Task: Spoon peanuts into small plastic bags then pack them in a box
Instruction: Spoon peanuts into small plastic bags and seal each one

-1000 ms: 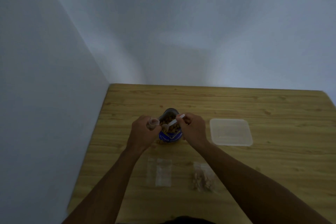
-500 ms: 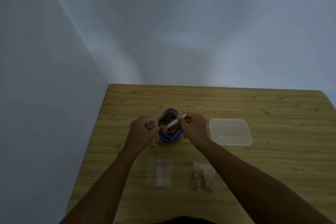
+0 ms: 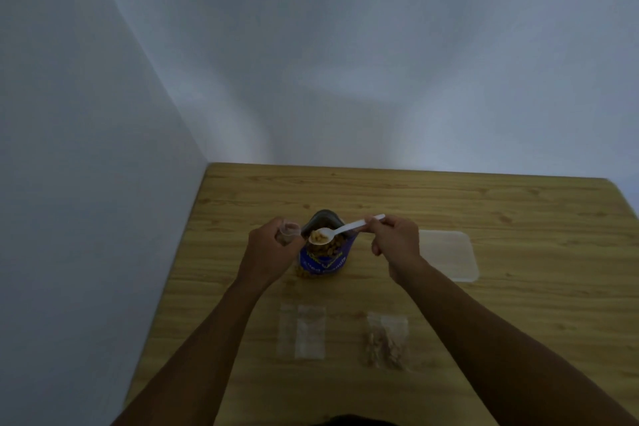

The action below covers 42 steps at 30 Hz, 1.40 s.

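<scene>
An open blue peanut bag (image 3: 324, 261) stands in the middle of the wooden table (image 3: 484, 204). My right hand (image 3: 396, 240) pinches the handle of a white plastic spoon (image 3: 340, 232). Its bowl holds peanuts and hovers over the bag's mouth. To the left of the bag, my left hand (image 3: 273, 247) grips a small clear plastic bag (image 3: 288, 231) with its mouth held open upward. A clear plastic box (image 3: 449, 254) lies to the right of my right hand.
Near the table's front lie empty small plastic bags (image 3: 302, 330) and, to their right, a small bag filled with peanuts (image 3: 385, 341). Walls close off the table's left and far sides.
The spoon has come up out of the peanut bag with a load of peanuts, and my right hand has moved right and slightly up. My left hand has hardly moved.
</scene>
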{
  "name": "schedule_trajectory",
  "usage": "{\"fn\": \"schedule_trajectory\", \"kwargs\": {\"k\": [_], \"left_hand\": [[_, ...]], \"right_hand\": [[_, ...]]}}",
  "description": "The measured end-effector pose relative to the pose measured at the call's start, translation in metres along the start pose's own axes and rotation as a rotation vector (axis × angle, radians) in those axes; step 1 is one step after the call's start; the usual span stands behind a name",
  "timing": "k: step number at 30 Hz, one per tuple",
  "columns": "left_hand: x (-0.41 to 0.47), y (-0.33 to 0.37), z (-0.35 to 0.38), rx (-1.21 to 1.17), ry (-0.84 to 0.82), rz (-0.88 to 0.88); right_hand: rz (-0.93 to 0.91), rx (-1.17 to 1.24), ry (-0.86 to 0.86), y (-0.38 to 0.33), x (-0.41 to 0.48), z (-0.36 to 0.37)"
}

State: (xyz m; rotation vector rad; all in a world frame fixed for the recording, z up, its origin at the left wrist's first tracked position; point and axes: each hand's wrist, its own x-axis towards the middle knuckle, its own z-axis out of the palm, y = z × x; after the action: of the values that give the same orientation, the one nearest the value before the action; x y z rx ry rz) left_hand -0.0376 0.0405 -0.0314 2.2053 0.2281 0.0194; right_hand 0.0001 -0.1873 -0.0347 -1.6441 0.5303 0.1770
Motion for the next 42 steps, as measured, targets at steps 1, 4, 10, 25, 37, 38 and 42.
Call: {"fn": "schedule_trajectory", "kwargs": {"k": [1, 4, 10, 25, 37, 38, 42], "left_hand": [[0.000, 0.001, 0.000, -0.005, -0.009, 0.007], [0.000, 0.003, 0.001, -0.014, -0.026, 0.024], [0.003, 0.020, 0.006, -0.003, -0.026, 0.032], [0.008, 0.034, 0.014, -0.075, -0.056, 0.082], [0.004, 0.016, 0.013, -0.152, -0.006, -0.008], [0.003, 0.014, 0.013, -0.163, -0.006, -0.022], [-0.004, 0.010, 0.013, -0.270, -0.113, -0.040]], "right_hand": [[0.001, 0.027, -0.001, -0.004, 0.000, -0.004], [-0.005, 0.068, -0.016, -0.018, -0.001, -0.014], [-0.123, 0.077, -0.050, -0.054, -0.006, -0.024], [-0.993, -0.498, -0.316, -0.104, -0.036, 0.003], [-0.733, -0.196, -0.076, -0.069, -0.005, -0.011], [-0.704, -0.251, -0.039, -0.058, -0.003, -0.011], [-0.587, -0.451, -0.138, -0.007, -0.006, -0.001]]}}
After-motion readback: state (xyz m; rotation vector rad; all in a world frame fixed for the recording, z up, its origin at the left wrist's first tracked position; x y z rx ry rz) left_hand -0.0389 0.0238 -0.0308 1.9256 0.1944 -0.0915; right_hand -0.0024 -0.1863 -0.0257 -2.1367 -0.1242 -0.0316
